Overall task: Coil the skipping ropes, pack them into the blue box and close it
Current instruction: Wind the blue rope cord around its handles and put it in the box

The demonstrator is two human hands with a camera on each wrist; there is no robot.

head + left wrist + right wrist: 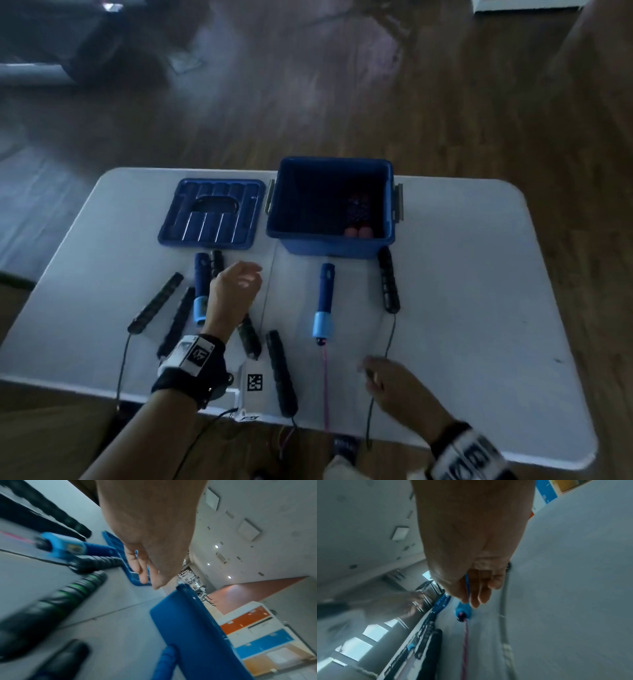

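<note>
**Now: handles laid out across the table, box standing open at the back**

Nearest us, the right hand (390, 380) hovers low over the front of the white table (479, 308), blurred; its fingers hang loosely curled in the wrist view and I cannot tell whether they pinch the thin black cord (371, 411) running just under them. That cord trails off the front edge and runs back to a black ribbed handle (388, 279) lying by the box's right front corner. Just left of the hand, a pink cord (325, 383) leads up to a blue handle (324, 301) pointing at the box.

Over to the left, a white tagged card (255, 383) sits at the table's front edge, a long black handle (281, 373) beside it. The left hand (234, 291) floats above the table, fingers relaxed and holding nothing. Crowding around it: a second blue handle (200, 291) just to its left, a short black handle (216, 262) behind it, another black one (249, 337) partly under the wrist, and two more slanted black handles (156, 303) further left.

Further back, the blue lid (212, 212) lies flat, off the box. Right beside it the blue box (330, 205) stands open, with something dark and reddish lying inside against its right wall; too dim to name.
</note>
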